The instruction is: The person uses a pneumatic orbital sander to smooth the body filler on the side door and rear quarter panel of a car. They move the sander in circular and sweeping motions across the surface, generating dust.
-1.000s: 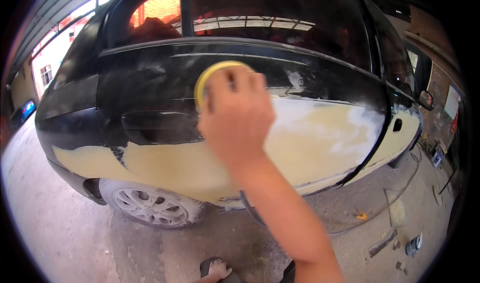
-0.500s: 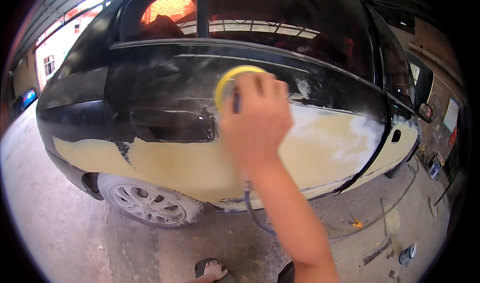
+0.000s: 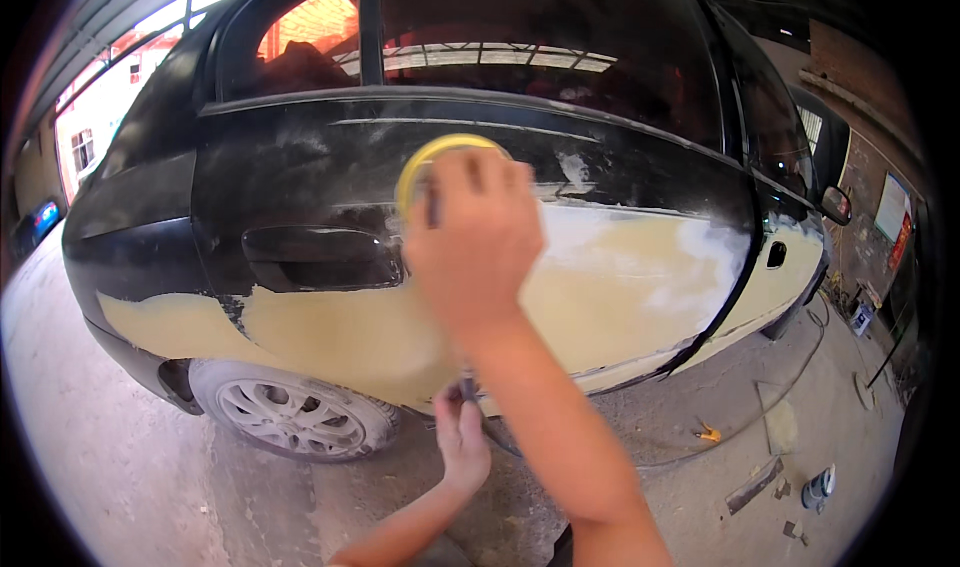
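A round sander with a yellow pad (image 3: 418,170) lies against the upper part of the black car's rear door (image 3: 300,167), right of the door handle (image 3: 300,257). My right hand (image 3: 475,232) is closed over the sander, hiding most of it. Below, my left hand (image 3: 462,432) grips the sander's dark hose (image 3: 467,387), close to the lower door. Pale yellow filler (image 3: 630,287) with whitish patches covers the lower door and side panels.
A dusty rear wheel (image 3: 280,414) stands at lower left on the concrete floor (image 3: 120,397). A hose, a yellow tool (image 3: 708,432), a flat strip (image 3: 755,485) and a can (image 3: 818,488) lie at lower right. A board wall (image 3: 865,197) is at far right.
My left hand has risen from the lower edge up to the hose. My right hand and the sander shifted right, then back left along the door, as the view also shifted.
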The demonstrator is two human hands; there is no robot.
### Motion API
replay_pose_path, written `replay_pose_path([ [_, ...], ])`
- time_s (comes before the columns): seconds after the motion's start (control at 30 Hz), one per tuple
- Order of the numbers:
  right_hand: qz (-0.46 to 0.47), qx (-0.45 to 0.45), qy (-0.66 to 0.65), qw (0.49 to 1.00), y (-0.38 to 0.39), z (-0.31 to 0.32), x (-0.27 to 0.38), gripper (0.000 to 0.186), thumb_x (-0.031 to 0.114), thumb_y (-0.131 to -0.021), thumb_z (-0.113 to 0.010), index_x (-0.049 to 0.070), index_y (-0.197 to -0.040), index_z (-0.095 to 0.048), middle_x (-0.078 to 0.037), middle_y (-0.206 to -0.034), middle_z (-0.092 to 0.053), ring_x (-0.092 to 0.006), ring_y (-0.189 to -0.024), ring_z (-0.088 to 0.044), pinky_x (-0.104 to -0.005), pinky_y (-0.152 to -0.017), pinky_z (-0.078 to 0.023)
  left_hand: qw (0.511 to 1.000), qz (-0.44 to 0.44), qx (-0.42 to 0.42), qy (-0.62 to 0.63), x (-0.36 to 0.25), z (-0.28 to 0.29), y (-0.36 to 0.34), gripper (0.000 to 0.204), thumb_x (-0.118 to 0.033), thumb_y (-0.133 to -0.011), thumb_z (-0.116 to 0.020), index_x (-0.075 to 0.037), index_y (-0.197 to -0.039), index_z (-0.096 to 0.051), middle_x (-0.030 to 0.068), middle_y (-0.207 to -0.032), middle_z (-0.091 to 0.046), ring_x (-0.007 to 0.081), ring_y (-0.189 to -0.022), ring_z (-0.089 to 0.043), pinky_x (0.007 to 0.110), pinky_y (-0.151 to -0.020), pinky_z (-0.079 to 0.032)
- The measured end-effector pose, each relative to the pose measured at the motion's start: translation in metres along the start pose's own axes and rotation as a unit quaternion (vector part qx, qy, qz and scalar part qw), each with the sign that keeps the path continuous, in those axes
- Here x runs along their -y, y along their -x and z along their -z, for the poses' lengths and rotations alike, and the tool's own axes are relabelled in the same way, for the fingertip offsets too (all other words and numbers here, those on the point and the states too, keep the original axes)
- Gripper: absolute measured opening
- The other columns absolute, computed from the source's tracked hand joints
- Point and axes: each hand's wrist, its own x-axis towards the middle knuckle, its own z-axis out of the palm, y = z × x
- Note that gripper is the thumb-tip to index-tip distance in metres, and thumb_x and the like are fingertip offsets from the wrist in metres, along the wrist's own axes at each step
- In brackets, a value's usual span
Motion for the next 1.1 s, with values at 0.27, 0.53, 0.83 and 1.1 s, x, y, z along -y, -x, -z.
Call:
replay_pose_path([
  [0.27, -0.204, 0.001, 0.118, 0.972, 0.004, 0.058, -0.101, 0.011, 0.012, -0.079, -0.069, 0.011, -0.089, -0.064, -0.007, -0.098, -0.063, -0.0315, -0.095, -0.062, -0.043, -0.076, -0.053, 0.973, 0.059, 0.221, -0.02, 0.005, -0.029, 0.004, 0.044, -0.014, -0.105, -0.054, -0.002, -0.145, -0.04, 0.0128, -0.13, -0.059, 0.0215, -0.121, -0.057, 0.036, -0.104, -0.044],
  [0.53, 0.052, 0.02, -0.023, 0.998, 0.005, -0.003, 0.007, 0.027, 0.011, -0.07, -0.076, 0.011, -0.095, -0.067, -0.008, -0.1, -0.064, -0.0297, -0.098, -0.062, -0.0422, -0.079, -0.052, 0.975, -0.119, 0.14, -0.128, 0.049, -0.014, -0.001, 0.028, -0.013, -0.101, -0.063, -0.002, -0.126, -0.056, 0.0051, -0.098, -0.068, 0.0165, -0.091, -0.066, 0.035, -0.082, -0.054],
  [0.83, -0.192, -0.009, 0.115, 0.975, 0.0, 0.055, -0.113, 0.01, 0.014, -0.081, -0.069, 0.013, -0.089, -0.063, -0.006, -0.096, -0.064, -0.0307, -0.096, -0.063, -0.0435, -0.077, -0.053, 0.969, 0.108, 0.212, 0.07, 0.0, -0.055, -0.003, 0.021, -0.017, -0.108, -0.052, -0.002, -0.118, -0.06, 0.0007, -0.088, -0.061, 0.0095, -0.079, -0.06, 0.028, -0.074, -0.05],
  [1.1, 0.066, 0.036, -0.033, 0.997, 0.011, 0.006, -0.007, 0.023, 0.012, -0.069, -0.074, 0.01, -0.09, -0.065, -0.008, -0.096, -0.063, -0.0299, -0.095, -0.062, -0.0412, -0.079, -0.051, 0.969, -0.188, 0.103, -0.12, 0.044, -0.028, 0.011, 0.023, -0.02, -0.106, -0.055, -0.001, -0.119, -0.058, 0.0021, -0.085, -0.065, 0.0107, -0.077, -0.061, 0.028, -0.071, -0.051],
])
